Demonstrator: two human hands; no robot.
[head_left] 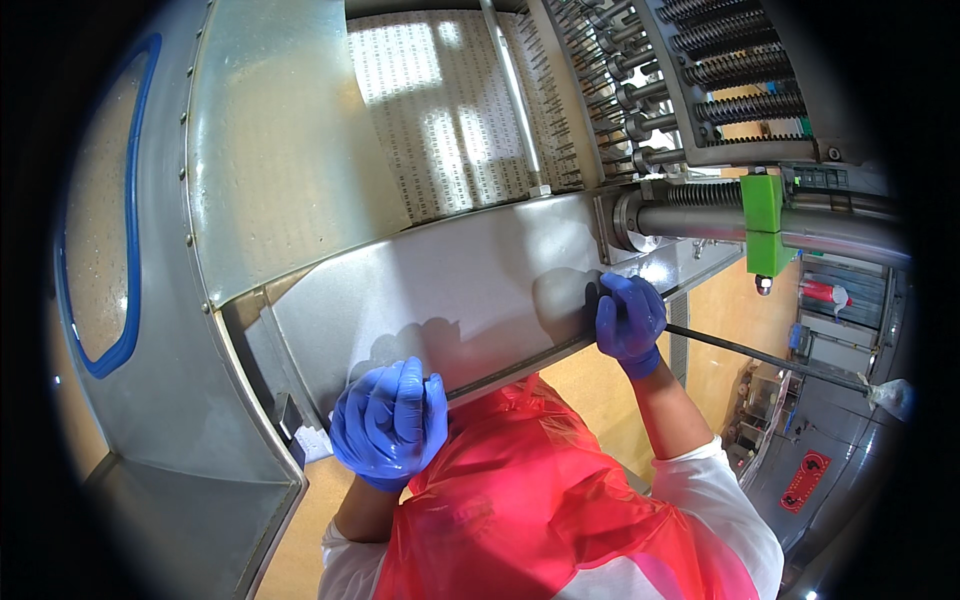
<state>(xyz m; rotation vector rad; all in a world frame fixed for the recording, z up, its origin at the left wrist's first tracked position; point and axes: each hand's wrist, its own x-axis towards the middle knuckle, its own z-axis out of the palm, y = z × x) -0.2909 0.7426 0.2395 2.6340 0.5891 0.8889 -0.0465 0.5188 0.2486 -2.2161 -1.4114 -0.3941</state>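
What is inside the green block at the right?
A steel bar shows on both sides of the green block and seems to run through it. The part within is covered.

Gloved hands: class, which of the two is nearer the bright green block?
The right hand: it appears just below and left of the green block, whereas the left hand is farther left and lower.

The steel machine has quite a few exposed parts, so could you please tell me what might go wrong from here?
The right hand is close to the steel shaft; if that moved, the hand might be pinched. The thin pins look exposed beyond the grey panel, so reaching across could mean a prick. The red apron bunches loosely by the panel's edge and might snag.
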